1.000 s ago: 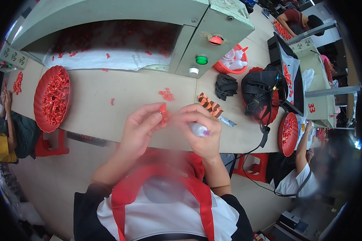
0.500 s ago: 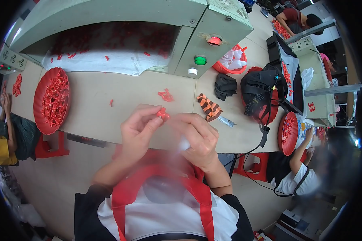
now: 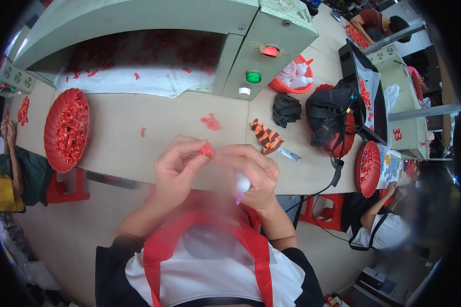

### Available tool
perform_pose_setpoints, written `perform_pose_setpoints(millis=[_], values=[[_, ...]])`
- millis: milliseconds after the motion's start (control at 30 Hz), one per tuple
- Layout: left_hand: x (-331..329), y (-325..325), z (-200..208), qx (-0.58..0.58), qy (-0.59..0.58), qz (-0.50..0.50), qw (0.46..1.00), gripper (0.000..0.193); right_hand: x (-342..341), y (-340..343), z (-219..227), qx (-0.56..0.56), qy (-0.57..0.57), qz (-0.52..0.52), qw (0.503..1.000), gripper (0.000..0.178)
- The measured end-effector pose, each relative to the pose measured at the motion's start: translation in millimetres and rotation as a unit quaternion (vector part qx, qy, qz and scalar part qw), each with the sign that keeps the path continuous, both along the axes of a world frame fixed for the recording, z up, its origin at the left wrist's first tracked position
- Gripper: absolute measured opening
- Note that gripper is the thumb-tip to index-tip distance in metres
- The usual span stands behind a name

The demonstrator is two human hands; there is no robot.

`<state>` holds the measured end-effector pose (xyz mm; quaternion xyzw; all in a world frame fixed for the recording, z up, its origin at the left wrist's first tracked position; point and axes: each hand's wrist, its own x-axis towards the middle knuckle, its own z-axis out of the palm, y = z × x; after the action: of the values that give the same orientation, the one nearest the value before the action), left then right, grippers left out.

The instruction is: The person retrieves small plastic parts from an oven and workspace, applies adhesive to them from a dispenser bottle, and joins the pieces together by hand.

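Room between tray (image 3: 49,134) and left hand (image 3: 176,166)

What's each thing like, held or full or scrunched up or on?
Small red plastic piece: pinched in the left hand.
White bottle with purple tip: gripped in the right hand.
Scalloped red tray at left: heaped with red pieces.
Red basket: holding white bottles.
Black cloth: scrunched up.
Loose red pieces: lying on the table.
Green button: can't tell if on.
Red button: can't tell if on.
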<state>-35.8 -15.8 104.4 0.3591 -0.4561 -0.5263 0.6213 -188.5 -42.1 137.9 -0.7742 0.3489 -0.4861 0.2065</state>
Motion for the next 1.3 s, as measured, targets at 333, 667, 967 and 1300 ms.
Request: perform_pose_setpoints(millis=[333,667,967,1300], values=[[1.0,0.6,-1.3,0.010,0.009,-0.019,1.000,0.021,-1.9,-2.2,-6.4,0.036,-0.056,0.016,0.998,0.020],[27.7,-12.4,-12.9,0.199,0.199,-0.223,0.933,0.023,-4.4,-3.9,-10.9,0.121,-0.109,0.070,0.984,0.015],[28.1,-20.3,-36.9,0.217,0.349,-0.347,0.843,0.034,-6.6,-10.6,-13.6,0.287,-0.182,0.138,0.930,0.011],[24.5,-22.5,-48.3,0.242,0.437,-0.383,0.777,0.039,-5.9,-14.9,-14.8,0.303,-0.164,0.129,0.930,0.011]])
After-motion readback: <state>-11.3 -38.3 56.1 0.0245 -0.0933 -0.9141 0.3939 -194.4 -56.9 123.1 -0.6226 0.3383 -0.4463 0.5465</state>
